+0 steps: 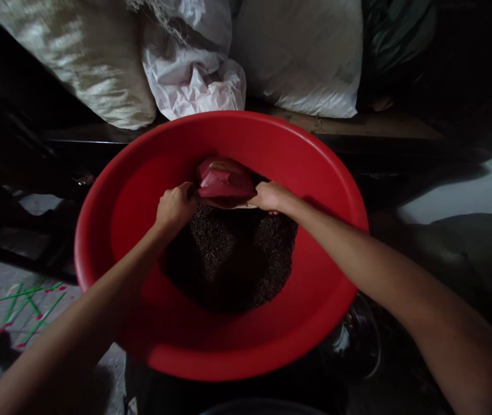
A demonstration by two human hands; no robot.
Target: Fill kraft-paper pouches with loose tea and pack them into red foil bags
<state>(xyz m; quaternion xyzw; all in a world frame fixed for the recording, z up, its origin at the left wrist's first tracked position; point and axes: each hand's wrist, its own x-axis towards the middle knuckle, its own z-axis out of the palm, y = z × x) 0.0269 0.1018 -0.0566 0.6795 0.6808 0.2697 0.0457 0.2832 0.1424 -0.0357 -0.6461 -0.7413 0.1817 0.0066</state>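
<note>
A large red basin [228, 351] fills the middle of the view, with dark, loose, grainy material [215, 242] in its bottom. Over the far part of that material is a reddish-pink bag [224, 181]. My left hand [175, 206] is closed on the bag's left edge. On the opposite edge, my right hand [270, 197] grips the bag with closed fingers. The bag's near edge is stretched between both hands, just above the dark material. What the bag holds inside is hidden.
Pale sacks [297, 57] and a crumpled white bag [194, 80] stand on a ledge behind the basin. Green sticks with red tips [33, 302] lie on the floor at left. A dark, shiny round object [358, 340] is at the basin's lower right.
</note>
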